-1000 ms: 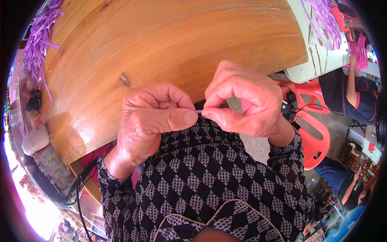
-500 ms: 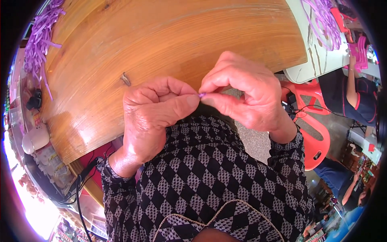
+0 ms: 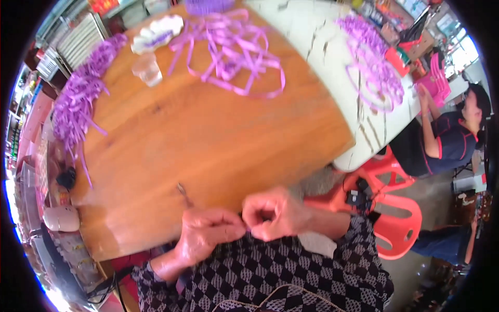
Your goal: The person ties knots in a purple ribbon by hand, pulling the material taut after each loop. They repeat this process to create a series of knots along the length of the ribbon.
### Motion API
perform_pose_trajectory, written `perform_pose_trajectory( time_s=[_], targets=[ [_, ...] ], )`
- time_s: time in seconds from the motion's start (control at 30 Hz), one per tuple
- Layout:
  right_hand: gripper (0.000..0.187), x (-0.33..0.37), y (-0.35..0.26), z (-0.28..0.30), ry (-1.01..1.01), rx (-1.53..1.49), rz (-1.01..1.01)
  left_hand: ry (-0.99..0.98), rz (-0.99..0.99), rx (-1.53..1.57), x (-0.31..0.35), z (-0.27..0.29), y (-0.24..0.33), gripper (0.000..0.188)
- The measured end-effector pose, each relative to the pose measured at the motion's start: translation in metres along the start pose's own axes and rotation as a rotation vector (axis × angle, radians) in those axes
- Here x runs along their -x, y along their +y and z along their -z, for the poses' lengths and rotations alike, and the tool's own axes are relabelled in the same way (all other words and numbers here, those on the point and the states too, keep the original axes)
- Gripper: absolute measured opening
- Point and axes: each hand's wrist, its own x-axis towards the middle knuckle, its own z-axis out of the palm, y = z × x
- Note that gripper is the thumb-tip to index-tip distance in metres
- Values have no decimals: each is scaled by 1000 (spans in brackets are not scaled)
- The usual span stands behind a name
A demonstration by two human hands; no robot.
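Just in front of my chest, by the near edge of the wooden table (image 3: 218, 148), my two hands meet at the fingertips. My left hand (image 3: 210, 234) is closed in a pinch, thumb against the fingers. Curled into a ring, my right hand (image 3: 275, 214) has thumb and forefinger pressed together beside the left fingertips. A tiny bit of purple ribbon (image 3: 248, 229) shows between them; most of it is hidden by the fingers and blur.
Loose purple ribbons (image 3: 228, 57) lie on the far side, near a clear cup (image 3: 148, 70) and a white scalloped dish (image 3: 157, 34). More ribbon hangs over the left edge (image 3: 78, 106). At right stand a white table (image 3: 371, 130), red plastic chairs (image 3: 397, 223) and a person (image 3: 442, 130).
The view has tilted up, so the hands sit lower and the far ribbons, cup and dish have come in. My fingertips remain together around the purple bit.
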Motion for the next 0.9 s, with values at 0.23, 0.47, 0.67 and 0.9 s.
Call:
perform_pose_trajectory(
  time_s=[0.23, 0.47, 0.67, 0.9],
  targets=[
    [12, -2, 16, -25, -148, -181, -98, 78, 78, -54, 36, 6, -5, 9],
    [12, 2, 14, -28, -164, -270, -25, 70, -23, -121, 45, 3, 12, 9],
    [11, -17, -63, 53, 521, 401, 421, 261, -126, -138, 19, 51, 16, 16],
    [7, -13, -72, 119, 743, 580, 527, 185, -11, -143, 6, 102, 22, 17]
  ],
)
